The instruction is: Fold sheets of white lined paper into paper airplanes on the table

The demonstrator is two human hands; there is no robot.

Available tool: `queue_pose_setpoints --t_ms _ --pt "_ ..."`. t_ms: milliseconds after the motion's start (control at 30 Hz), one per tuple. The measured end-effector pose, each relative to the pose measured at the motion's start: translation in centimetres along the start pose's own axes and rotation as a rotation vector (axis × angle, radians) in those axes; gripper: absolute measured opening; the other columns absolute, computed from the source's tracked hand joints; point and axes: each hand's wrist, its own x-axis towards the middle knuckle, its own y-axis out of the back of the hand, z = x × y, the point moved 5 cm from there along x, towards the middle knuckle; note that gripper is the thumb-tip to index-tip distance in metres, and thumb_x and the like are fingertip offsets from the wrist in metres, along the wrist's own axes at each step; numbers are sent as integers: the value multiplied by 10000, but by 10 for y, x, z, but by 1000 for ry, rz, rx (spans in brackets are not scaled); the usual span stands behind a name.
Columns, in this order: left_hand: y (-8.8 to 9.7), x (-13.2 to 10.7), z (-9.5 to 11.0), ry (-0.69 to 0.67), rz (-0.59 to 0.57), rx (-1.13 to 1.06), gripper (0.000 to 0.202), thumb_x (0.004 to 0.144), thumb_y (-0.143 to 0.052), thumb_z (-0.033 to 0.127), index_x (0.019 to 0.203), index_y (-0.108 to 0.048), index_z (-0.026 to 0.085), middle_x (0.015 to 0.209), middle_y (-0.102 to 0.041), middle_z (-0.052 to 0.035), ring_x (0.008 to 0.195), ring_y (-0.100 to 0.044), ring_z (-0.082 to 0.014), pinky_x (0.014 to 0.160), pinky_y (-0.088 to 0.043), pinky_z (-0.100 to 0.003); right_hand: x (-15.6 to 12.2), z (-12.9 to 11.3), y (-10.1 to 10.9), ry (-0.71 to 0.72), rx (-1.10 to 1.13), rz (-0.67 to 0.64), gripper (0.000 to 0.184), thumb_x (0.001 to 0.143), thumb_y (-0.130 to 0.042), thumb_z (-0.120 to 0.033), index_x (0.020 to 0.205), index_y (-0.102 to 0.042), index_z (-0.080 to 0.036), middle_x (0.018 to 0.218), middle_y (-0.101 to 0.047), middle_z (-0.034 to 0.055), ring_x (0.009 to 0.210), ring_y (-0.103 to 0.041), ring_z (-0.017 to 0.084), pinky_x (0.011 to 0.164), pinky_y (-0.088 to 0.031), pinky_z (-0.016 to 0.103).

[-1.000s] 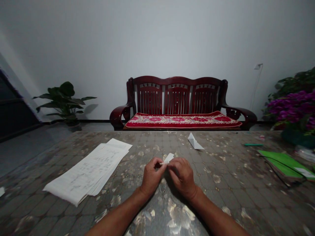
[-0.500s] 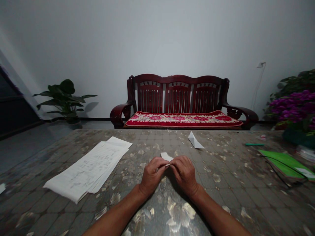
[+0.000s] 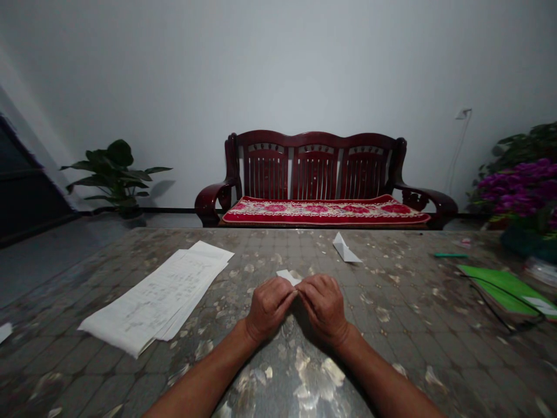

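patterned tabletop, sheaf of printed papers near left, folded white paper far. left hand and right hand fingers together, pinching small white paper strip; it juts far, long axis left-right, nearer left hand.

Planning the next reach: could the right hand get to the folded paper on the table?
Probably yes, once it lets go: the right hand is pinching a paper strip with the left hand, but nothing appears to stand between it and the folded paper just ahead.
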Motion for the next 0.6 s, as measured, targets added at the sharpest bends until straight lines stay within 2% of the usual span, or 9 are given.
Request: queue_pose_setpoints --t_ms 167,333,400,500,533,600 --pt "10 6 8 -44 16 4 128 935 -526 155 845 -610 188 727 -659 -26 705 -618 -146 692 -487 -273 2 -1 -1 44 48 -20 176 970 -451 -229 945 -624 -214 891 -666 55 875 -515 211 794 -351 360" --pt "17 13 14 -3 34 68 169 926 -526 176 777 -604 189 681 -639 -21 660 -578 -143 657 -434 -275 2 8 -4 25 102 -36 200 960 -429 -203 922 -626 -209 878 -663 58 866 -517 205 794 -359 350" --pt "20 21 12 94 78 105 227 914 -539 213 690 -575 196 622 -590 -3 621 -537 -141 640 -406 -276 2 12 -7 -24 179 -57 200 960 -433 -218 921 -629 -210 874 -657 57 862 -529 200 799 -372 341" --pt "25 37 -2 372 96 54 275 898 -556 320 650 -571 201 631 -581 0 669 -539 -158 688 -410 -285 1 24 -14 -222 361 -79 196 960 -461 -294 881 -624 -217 821 -627 31 801 -538 180 761 -392 308" --pt "23 42 -10 479 56 -33 278 907 -539 372 699 -607 200 674 -608 -8 709 -558 -166 706 -420 -287 1 29 -17 -319 444 -82 206 956 -469 -326 860 -616 -218 794 -609 18 768 -534 171 730 -396 292" --pt "15 45 -26 683 -103 -347 383 963 -413 473 959 -675 194 804 -666 -34 778 -598 -178 718 -445 -288 -3 41 -25 -513 624 -84 231 937 -484 -387 830 -597 -216 749 -574 -8 708 -515 155 662 -391 263"
